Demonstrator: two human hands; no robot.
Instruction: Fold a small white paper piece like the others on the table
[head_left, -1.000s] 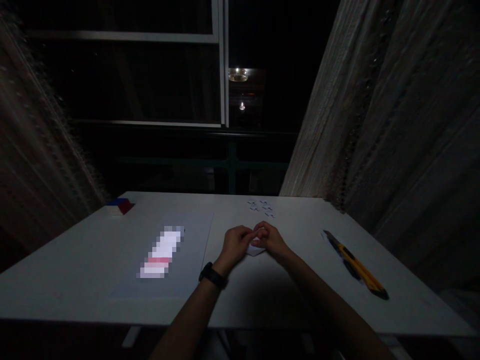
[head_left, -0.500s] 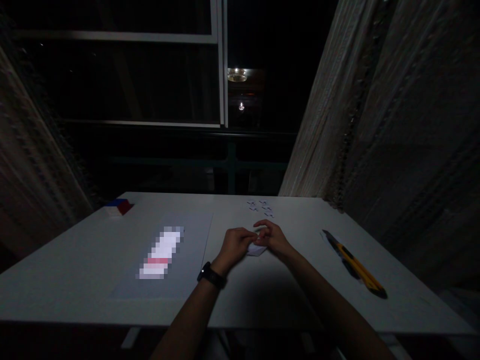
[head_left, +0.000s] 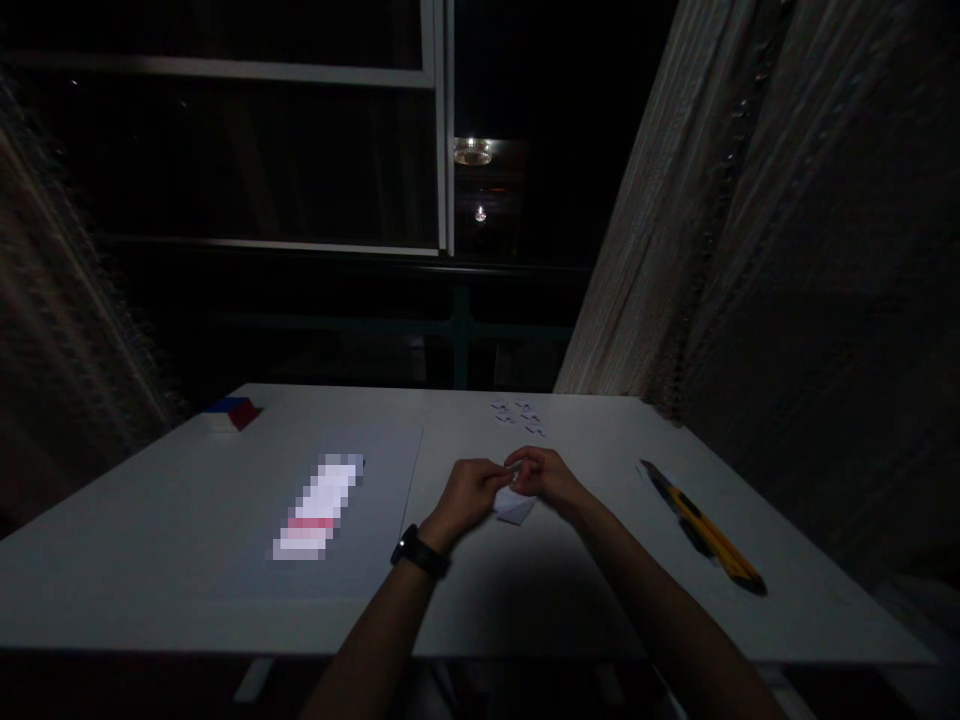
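Note:
A small folded piece of white paper (head_left: 514, 506) is pinched between my two hands, just above the white table. My left hand (head_left: 474, 492), with a black watch on its wrist, grips the paper's upper left side with closed fingers. Curled over the upper right side is my right hand (head_left: 546, 474), its thumb and fingers pressed together on the paper. The fingertips hide the top of the paper. Beyond the hands lie several small cut paper pieces (head_left: 517, 413) with dark marks.
On the white table (head_left: 600, 600), a yellow and black utility knife (head_left: 705, 528) lies at right. A large paper sheet (head_left: 382, 540) with a bright, pixelated phone-like rectangle (head_left: 321, 505) is at left. A coloured cube (head_left: 231, 414) sits at the far left. Curtains (head_left: 637, 220) hang behind.
My right hand's fingers have curled in closer to the paper. More of the paper now shows below the fingers. The camera view has shifted slightly.

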